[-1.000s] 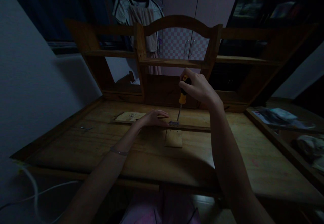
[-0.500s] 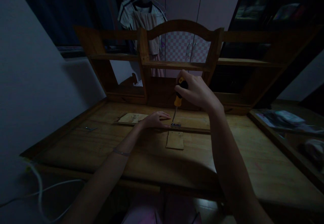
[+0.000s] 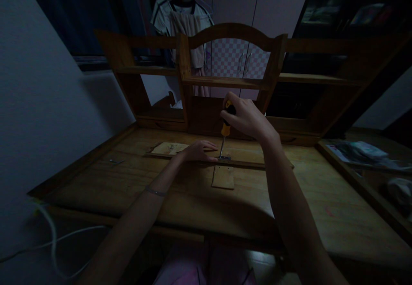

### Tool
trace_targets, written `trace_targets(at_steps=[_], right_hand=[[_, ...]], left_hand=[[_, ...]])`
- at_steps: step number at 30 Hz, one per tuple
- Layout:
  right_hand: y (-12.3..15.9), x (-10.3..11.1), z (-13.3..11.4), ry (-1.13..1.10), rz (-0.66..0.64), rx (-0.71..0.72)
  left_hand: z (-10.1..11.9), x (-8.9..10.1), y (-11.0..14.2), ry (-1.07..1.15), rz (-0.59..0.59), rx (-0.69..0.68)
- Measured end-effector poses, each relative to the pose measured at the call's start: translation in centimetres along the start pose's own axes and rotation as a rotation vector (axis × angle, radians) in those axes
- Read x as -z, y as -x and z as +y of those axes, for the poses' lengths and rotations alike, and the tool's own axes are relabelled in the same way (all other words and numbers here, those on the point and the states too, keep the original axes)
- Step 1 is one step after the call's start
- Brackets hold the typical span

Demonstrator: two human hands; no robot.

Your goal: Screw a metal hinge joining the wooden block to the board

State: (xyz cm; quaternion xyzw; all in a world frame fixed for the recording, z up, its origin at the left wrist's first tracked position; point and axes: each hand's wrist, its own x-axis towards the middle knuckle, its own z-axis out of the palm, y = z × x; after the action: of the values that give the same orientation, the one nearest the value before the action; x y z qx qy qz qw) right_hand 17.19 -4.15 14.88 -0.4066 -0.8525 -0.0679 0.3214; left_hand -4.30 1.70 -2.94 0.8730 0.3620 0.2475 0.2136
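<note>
My right hand (image 3: 243, 115) is wrapped round the yellow and black handle of a screwdriver (image 3: 225, 128). Its shaft points down, with the tip at a small metal bracket (image 3: 224, 158) on a long wooden board (image 3: 251, 157). Lying across that board is my left hand (image 3: 200, 151), thumb and fingers stretched apart on either side, just left of the bracket. A small square wooden piece (image 3: 223, 177) lies in front of the board, below the bracket. Any screw under the tip is too small to make out.
A small bent metal piece (image 3: 116, 161) lies on the wooden desk (image 3: 106, 182) at left. Behind stands a wooden shelf unit (image 3: 225, 81). Papers (image 3: 367, 150) are at the right beyond a raised edge. A white cable (image 3: 53, 242) hangs at lower left.
My right hand has dipped slightly and turned a little on the screwdriver handle. My left hand stays on the board, and the view has shifted slightly.
</note>
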Motion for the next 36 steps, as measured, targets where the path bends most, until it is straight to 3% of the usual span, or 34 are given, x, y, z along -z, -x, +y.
trace_targets(at_steps=[13, 20, 25, 31, 36], right_hand=[[0.0, -1.2, 0.2, 0.038, -0.037, -0.036], [0.0, -0.9, 0.0, -0.03, -0.105, -0.039], [0.2, -1.2, -0.3, 0.123, -0.051, -0.082], [0.0, -1.0, -0.4, 0.019, -0.061, -0.027], [-0.1, -1.3, -0.3, 0.129, -0.017, -0.012]], left_hand=[[-0.5, -0.2, -0.2, -0.073, -0.02, 0.053], [-0.6, -0.2, -0.1, -0.071, -0.005, 0.01], [-0.3, 0.0, 0.0, -0.051, -0.012, 0.027], [-0.3, -0.2, 0.1, -0.041, 0.009, 0.014], [-0.2, -0.2, 0.0, -0.051, 0.009, 0.013]])
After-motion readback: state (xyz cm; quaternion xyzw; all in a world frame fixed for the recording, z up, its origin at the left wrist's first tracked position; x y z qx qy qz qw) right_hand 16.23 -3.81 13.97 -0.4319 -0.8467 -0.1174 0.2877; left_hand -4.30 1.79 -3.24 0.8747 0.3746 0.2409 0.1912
